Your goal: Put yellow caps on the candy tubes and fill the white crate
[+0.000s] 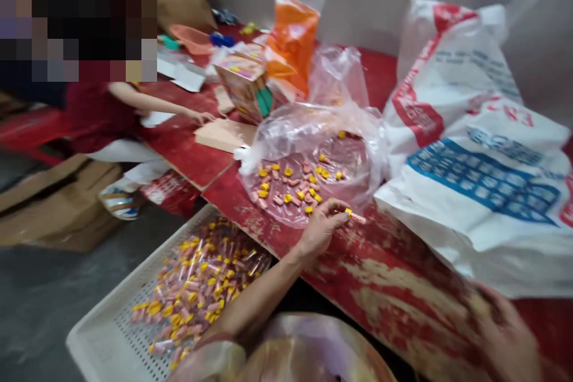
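My left hand (pixel 320 228) pinches a small tube with a yellow cap (pixel 357 218), pink inside, between thumb and forefinger. It is over the red table, by the near edge of a clear plastic bag (pixel 286 131). Several more of these yellow-capped pink pieces (pixel 293 191) lie scattered in the bag. Blurred by motion, my right hand (pixel 505 325) is low at the right, close to the bottom of a white printed sack (pixel 456 250); its fingers are too smeared to read.
A white perforated crate (pixel 96 316) below the table edge holds a heap of clear-wrapped, yellow-capped pieces. An orange pouch (pixel 290 42) and a printed box (pixel 242 80) stand behind the bag. Another person's hand (pixel 201 116) touches flat cardboard (pixel 224 134) at left.
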{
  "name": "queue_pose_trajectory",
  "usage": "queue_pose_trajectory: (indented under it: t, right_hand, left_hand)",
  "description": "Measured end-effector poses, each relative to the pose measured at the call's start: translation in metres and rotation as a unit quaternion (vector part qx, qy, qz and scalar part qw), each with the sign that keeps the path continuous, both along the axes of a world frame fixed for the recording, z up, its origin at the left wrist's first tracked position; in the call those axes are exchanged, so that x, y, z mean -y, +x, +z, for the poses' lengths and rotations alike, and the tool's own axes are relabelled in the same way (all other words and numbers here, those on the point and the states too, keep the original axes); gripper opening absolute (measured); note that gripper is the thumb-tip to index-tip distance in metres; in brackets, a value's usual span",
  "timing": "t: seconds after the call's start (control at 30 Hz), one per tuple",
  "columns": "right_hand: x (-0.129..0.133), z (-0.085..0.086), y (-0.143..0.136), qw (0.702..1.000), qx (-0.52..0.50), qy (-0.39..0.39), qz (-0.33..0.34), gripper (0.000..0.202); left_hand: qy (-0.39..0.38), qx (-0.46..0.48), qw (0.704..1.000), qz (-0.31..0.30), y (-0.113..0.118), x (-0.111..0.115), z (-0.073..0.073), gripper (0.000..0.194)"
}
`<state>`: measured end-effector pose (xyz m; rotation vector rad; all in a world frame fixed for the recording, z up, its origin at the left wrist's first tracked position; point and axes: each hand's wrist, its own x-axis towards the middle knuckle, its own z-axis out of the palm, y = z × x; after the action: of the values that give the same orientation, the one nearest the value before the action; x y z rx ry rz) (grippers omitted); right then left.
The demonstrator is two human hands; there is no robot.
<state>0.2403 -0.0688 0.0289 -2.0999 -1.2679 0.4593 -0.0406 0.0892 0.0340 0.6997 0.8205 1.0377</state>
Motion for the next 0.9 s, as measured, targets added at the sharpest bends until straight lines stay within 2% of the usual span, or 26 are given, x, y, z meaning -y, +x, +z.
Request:
queue_pose_trajectory:
  t: [0.03, 0.1, 0.23, 0.37, 0.47, 0.63, 0.7, 0.8, 0.83, 0.9]
  right_hand:
    - [0.002, 0.001, -0.016, 1.0, -0.022, -0.001, -0.002, 0.042]
    - [-0.005, 0.003, -0.05, 0.991, -0.105, 0.006, 0.085, 0.038]
    - [-0.031, 0.002, -0.09, 0.972, -0.119, 0.036, 0.197, 0.029]
    - [-0.038, -0.002, -0.099, 0.967, -0.073, 0.053, 0.239, 0.026]
    - [-0.039, -0.008, -0.106, 0.963, 0.0, 0.09, 0.252, 0.022]
    - [-0.04, -0.013, -0.111, 0.947, 0.123, 0.169, 0.246, 0.02]
    - [-0.041, -0.011, -0.104, 0.941, 0.152, 0.132, 0.271, 0.022]
    - [-0.048, -0.004, -0.085, 0.91, 0.223, -0.02, 0.35, 0.023]
    - [-0.051, -0.002, -0.08, 0.892, 0.256, -0.073, 0.365, 0.022]
    - [-0.058, 0.001, -0.074, 0.859, 0.314, -0.157, 0.371, 0.016]
  left_hand:
    - [-0.006, 0.0, 1.0, -0.022, 0.006, 0.01, -0.001, 0.029]
    - [-0.012, -0.008, 0.998, -0.063, 0.015, 0.028, -0.004, 0.027]
    - [-0.021, -0.024, 0.994, -0.108, 0.025, 0.052, -0.007, 0.026]
    - [-0.028, -0.048, 0.995, -0.087, 0.025, 0.067, -0.01, 0.027]
    - [0.035, -0.123, 0.99, -0.053, 0.026, 0.077, -0.011, 0.025]
    - [0.104, -0.189, 0.973, -0.077, 0.027, 0.082, -0.014, 0.03]
    - [0.111, -0.204, 0.965, -0.119, 0.028, 0.081, -0.019, 0.03]
    - [0.172, -0.252, 0.935, -0.183, 0.032, 0.08, -0.025, 0.029]
    - [0.201, -0.272, 0.925, -0.175, 0.032, 0.079, -0.026, 0.029]
    - [0.233, -0.301, 0.917, -0.12, 0.03, 0.077, -0.027, 0.034]
